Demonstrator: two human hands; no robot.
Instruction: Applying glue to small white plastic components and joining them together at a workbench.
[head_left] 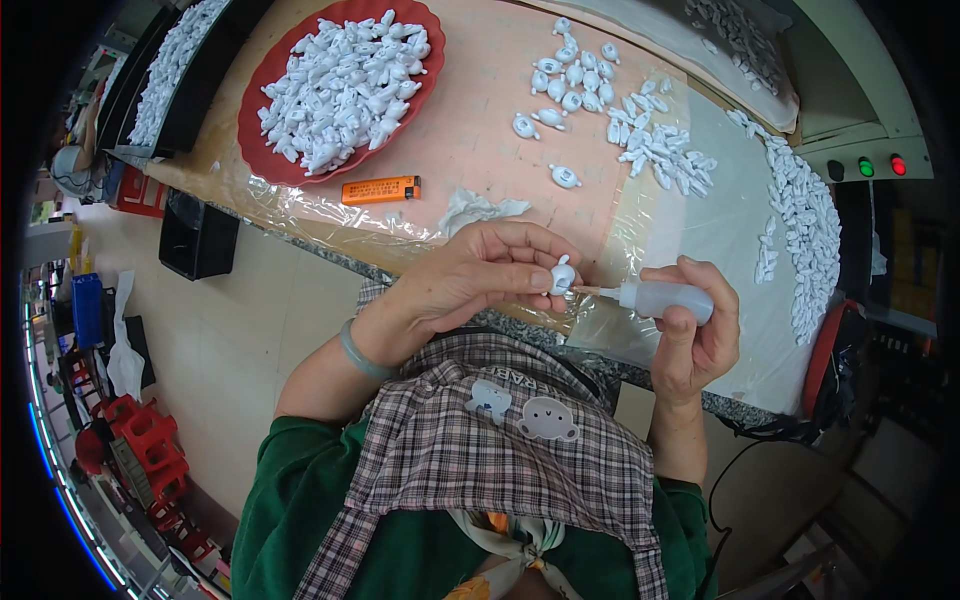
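A: What's the left hand (pixel 470 278) doing?

B: It's in a narrow pinch, thumb and fingers closed on a small white figure (pixel 562 277), which sits right at the fingertips.

A: And the right hand (pixel 700 345)?

B: Curled around a bottle (pixel 672 299), pale and translucent. The bottle lies nearly level, and its thin tip (pixel 604 292) points toward the left hand, up to the figure's side.

A: Touching it?

B: Too small to tell. It's at the figure or just beside it.

A: What's near the left hand?

B: A crumpled white tissue (pixel 480 210) just beyond it. Farther beyond and to its left, an orange lighter (pixel 381 190), then a red dish (pixel 252 120) heaped with white pieces (pixel 345 85).

A: Straight ahead?

B: Beyond the left hand and a little to its right, loose figures (pixel 573 75) lie scattered on the table's pink sheet (pixel 475 120). One of them (pixel 565 176) lies apart, closer to the hand.

A: Around the right hand?

B: Beyond it, a cluster of slim white bits (pixel 665 155). To its right, a long curved band of similar bits (pixel 808 240). Farther out past that hand, a green light (pixel 866 167) and a red light (pixel 898 164) glow side by side.
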